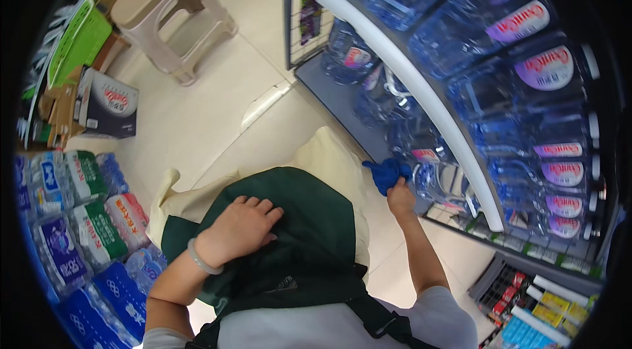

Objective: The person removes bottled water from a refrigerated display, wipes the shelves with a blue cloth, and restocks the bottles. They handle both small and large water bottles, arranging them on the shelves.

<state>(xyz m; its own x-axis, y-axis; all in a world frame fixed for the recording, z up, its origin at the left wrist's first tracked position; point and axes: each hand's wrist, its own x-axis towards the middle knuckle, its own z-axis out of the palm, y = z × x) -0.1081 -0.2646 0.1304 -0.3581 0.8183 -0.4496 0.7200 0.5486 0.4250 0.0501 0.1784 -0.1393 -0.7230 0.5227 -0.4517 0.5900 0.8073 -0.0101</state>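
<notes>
My right hand [401, 197] grips a bunched blue cloth [387, 175] at the front edge of the dark grey bottom shelf [340, 107]. Just beyond the cloth, a large clear water bottle [438, 183] stands on that shelf, in a row with other bottles. My left hand [242, 228] lies palm down on the dark green apron [306, 210] over my lap, its fingers a little apart and holding nothing. A pale bracelet [202, 257] circles the left wrist. Cream trousers [331, 156] show past the apron.
Over the bottom row runs the white front edge of an upper shelf [419, 87], full of big water bottles [533, 77]. A beige plastic stool [173, 18] stands on the tiled floor [212, 117]. Shrink-wrapped bottle packs [89, 230] and a cardboard box [111, 104] are at the left.
</notes>
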